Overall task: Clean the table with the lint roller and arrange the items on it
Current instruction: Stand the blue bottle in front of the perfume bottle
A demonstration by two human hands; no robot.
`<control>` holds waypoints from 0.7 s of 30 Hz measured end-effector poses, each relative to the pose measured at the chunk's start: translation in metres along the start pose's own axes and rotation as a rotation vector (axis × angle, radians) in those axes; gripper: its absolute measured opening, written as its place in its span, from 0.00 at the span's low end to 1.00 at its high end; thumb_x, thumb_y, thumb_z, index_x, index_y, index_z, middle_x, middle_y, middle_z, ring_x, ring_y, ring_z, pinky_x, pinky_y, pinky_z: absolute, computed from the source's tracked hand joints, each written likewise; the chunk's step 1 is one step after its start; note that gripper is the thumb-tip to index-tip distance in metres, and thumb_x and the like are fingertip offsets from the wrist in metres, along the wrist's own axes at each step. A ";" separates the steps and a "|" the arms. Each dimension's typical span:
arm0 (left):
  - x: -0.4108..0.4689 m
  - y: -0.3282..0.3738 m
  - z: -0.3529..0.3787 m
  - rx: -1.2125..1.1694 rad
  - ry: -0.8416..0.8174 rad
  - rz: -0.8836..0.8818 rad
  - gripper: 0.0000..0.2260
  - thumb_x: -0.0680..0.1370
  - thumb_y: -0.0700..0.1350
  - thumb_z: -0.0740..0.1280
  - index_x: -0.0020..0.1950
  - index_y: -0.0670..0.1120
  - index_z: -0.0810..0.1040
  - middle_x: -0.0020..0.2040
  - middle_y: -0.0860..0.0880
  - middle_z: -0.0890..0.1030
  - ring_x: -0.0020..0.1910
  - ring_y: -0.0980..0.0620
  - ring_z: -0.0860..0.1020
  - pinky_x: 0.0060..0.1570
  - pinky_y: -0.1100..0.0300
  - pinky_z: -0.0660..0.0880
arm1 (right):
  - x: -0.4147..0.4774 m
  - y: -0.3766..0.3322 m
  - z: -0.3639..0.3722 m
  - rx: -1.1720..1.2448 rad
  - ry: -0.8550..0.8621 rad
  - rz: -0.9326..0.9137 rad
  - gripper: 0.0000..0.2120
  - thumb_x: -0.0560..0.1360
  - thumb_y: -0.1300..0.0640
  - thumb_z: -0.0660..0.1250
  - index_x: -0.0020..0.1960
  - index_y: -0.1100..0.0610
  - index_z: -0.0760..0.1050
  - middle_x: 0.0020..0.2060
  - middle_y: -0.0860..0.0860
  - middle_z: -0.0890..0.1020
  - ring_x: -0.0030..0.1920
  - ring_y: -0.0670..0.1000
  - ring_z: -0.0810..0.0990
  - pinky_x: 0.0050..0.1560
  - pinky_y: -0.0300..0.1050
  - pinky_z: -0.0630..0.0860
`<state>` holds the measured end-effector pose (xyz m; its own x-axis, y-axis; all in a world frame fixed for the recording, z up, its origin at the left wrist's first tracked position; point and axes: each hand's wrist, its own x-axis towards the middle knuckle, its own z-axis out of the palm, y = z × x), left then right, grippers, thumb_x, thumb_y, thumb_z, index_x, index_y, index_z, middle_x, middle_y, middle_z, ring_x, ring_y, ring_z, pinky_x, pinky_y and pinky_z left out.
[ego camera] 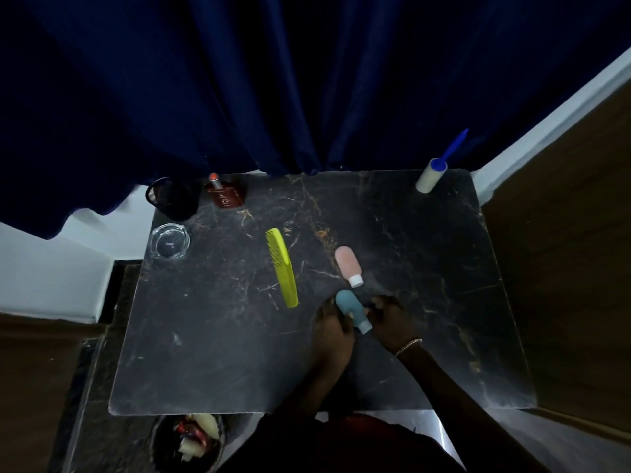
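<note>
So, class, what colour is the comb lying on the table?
Yellow-green plastic comb, clearest in the head view.

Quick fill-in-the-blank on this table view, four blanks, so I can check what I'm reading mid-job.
1. Both hands grip the ____ bottle.
2. The lint roller stands at the table's far ____ corner.
3. The pink bottle lies with its ____ cap toward the person.
4. Left of the pink bottle lies a yellow-green ____.

Missing words: blue; right; white; comb

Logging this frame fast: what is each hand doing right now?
Left hand: closed on the blue bottle.
Right hand: fingers touch the same bottle; a firm hold cannot be told.
</note>
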<state>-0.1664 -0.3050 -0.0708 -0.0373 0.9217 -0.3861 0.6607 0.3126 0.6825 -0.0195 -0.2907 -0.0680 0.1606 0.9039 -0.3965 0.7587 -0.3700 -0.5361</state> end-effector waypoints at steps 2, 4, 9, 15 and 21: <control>0.003 0.006 0.002 -0.059 0.010 -0.113 0.17 0.81 0.47 0.68 0.66 0.40 0.77 0.62 0.40 0.82 0.63 0.39 0.79 0.63 0.48 0.75 | 0.001 0.002 0.003 0.032 -0.014 0.042 0.13 0.75 0.58 0.69 0.57 0.62 0.81 0.55 0.60 0.81 0.57 0.59 0.80 0.56 0.44 0.73; 0.005 0.011 0.004 -0.084 0.016 -0.181 0.16 0.80 0.49 0.69 0.63 0.41 0.78 0.60 0.41 0.83 0.61 0.41 0.81 0.61 0.49 0.77 | 0.002 0.005 0.003 0.045 -0.040 0.027 0.11 0.76 0.57 0.69 0.55 0.62 0.81 0.55 0.59 0.81 0.56 0.59 0.81 0.57 0.45 0.75; 0.009 0.015 0.009 -0.068 0.024 -0.248 0.15 0.79 0.50 0.71 0.62 0.43 0.80 0.59 0.42 0.84 0.61 0.42 0.81 0.60 0.53 0.76 | 0.003 0.010 0.003 0.108 -0.051 0.017 0.10 0.76 0.61 0.69 0.54 0.65 0.81 0.54 0.60 0.82 0.57 0.58 0.81 0.61 0.50 0.76; 0.010 0.017 0.011 -0.094 0.010 -0.269 0.14 0.79 0.50 0.71 0.61 0.43 0.81 0.58 0.43 0.85 0.59 0.44 0.83 0.62 0.51 0.77 | 0.000 0.006 0.007 0.124 -0.078 0.020 0.08 0.77 0.61 0.67 0.43 0.64 0.81 0.43 0.57 0.85 0.46 0.56 0.83 0.49 0.47 0.78; 0.010 0.013 0.010 -0.177 0.004 -0.295 0.14 0.79 0.48 0.72 0.60 0.40 0.81 0.55 0.42 0.85 0.56 0.43 0.83 0.59 0.49 0.78 | -0.001 0.001 0.009 0.149 -0.089 0.024 0.08 0.76 0.65 0.66 0.42 0.64 0.82 0.41 0.54 0.85 0.42 0.49 0.79 0.39 0.33 0.65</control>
<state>-0.1507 -0.2935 -0.0715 -0.2103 0.7864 -0.5809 0.4805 0.6006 0.6391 -0.0246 -0.2938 -0.0751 0.1163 0.8741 -0.4716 0.6525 -0.4252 -0.6273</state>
